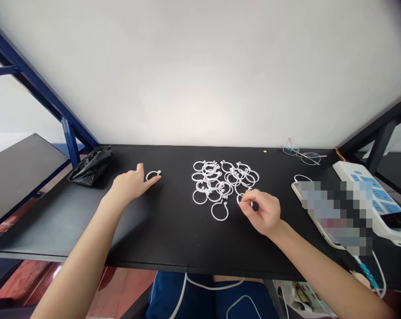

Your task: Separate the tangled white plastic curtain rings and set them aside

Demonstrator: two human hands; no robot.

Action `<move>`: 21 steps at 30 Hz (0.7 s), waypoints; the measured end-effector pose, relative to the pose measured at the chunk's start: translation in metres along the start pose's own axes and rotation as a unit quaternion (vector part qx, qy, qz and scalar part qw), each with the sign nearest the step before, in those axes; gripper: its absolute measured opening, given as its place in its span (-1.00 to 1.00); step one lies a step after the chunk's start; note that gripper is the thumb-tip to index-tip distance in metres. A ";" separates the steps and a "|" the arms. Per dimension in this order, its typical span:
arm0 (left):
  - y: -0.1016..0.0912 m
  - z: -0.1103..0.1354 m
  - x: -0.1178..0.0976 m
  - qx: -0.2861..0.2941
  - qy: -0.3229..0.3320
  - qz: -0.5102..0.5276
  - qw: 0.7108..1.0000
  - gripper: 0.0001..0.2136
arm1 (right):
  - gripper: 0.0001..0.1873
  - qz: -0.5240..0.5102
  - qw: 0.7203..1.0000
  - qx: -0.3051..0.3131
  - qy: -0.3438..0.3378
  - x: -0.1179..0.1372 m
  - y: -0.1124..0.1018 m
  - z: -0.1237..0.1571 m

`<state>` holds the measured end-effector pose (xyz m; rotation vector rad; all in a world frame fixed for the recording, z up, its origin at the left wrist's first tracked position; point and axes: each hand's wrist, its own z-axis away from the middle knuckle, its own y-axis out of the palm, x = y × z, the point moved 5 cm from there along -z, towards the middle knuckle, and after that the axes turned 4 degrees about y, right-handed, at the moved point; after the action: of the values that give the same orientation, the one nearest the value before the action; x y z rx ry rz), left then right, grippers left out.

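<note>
On the middle of the black table (174, 239), toward its far edge, the head view shows a heap of white rings (220, 179). A single ring (153, 175) lies apart to the heap's left. The work looks to be at drawing rings from the heap one at a time. The left hand (130, 185) lies flat with fingers loosely spread, its fingertips just touching the single ring and not gripping it. The right hand (263, 212) is curled at the heap's near right side, thumb and forefinger narrowed onto an edge ring (243, 198). Freeing it cleanly calls for a firm pinch, since neighbouring rings overlap.
</note>
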<state>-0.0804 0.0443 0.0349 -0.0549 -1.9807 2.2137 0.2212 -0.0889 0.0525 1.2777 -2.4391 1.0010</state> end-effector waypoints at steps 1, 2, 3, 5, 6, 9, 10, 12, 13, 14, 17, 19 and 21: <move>-0.010 0.004 -0.011 -0.045 0.022 -0.013 0.999 -0.31 | -0.77 0.005 1.000 -0.014 -0.003 0.000 -0.001 0.000; -0.019 0.009 -0.028 -0.099 0.076 -0.018 0.992 -0.35 | -0.77 0.010 1.000 -0.029 -0.004 0.000 -0.003 0.000; -0.024 0.014 -0.048 -0.137 0.157 -0.004 0.978 -0.42 | -0.78 0.017 0.999 -0.044 -0.005 0.000 -0.005 0.000; -0.022 0.029 -0.094 -0.165 0.386 0.055 0.906 -0.61 | -0.79 0.029 0.998 -0.064 -0.005 0.000 -0.007 0.001; -0.018 0.038 -0.112 -0.175 0.481 0.073 0.856 -0.67 | -0.79 0.033 0.997 -0.068 -0.004 0.000 -0.007 0.001; -0.008 0.048 -0.131 -0.270 0.554 0.154 0.772 -0.70 | -0.80 0.035 0.998 -0.059 0.001 0.002 -0.007 0.001; -0.004 0.047 -0.131 -0.273 0.550 0.170 0.770 -0.73 | -0.79 0.033 0.998 -0.050 0.001 0.004 -0.006 0.001; 0.001 0.045 -0.125 -0.264 0.533 0.198 0.779 -0.78 | -0.78 0.024 0.999 -0.037 -0.002 0.007 -0.004 0.000; 0.003 0.043 -0.121 -0.249 0.522 0.209 0.788 -0.80 | -0.78 0.021 0.999 -0.029 -0.007 0.009 -0.003 -0.001; 0.004 0.041 -0.116 -0.238 0.510 0.218 0.798 -0.80 | -0.78 0.018 1.000 -0.022 -0.011 0.010 -0.002 -0.001; 0.005 0.040 -0.112 -0.214 0.492 0.223 0.814 -0.80 | -0.77 0.017 1.000 0.007 -0.011 0.012 0.003 -0.002; 0.006 0.044 -0.116 -0.202 0.509 0.219 0.807 -0.79 | -0.76 0.023 0.999 0.030 -0.002 0.011 0.007 -0.002; 0.010 0.052 -0.126 -0.179 0.546 0.212 0.790 -0.75 | -0.76 0.032 0.998 0.046 0.002 0.010 0.011 -0.001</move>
<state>0.0351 -0.0265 0.0205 -1.5528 -1.6383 1.2829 0.2066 -0.0902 0.0527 1.2303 -2.4710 1.1440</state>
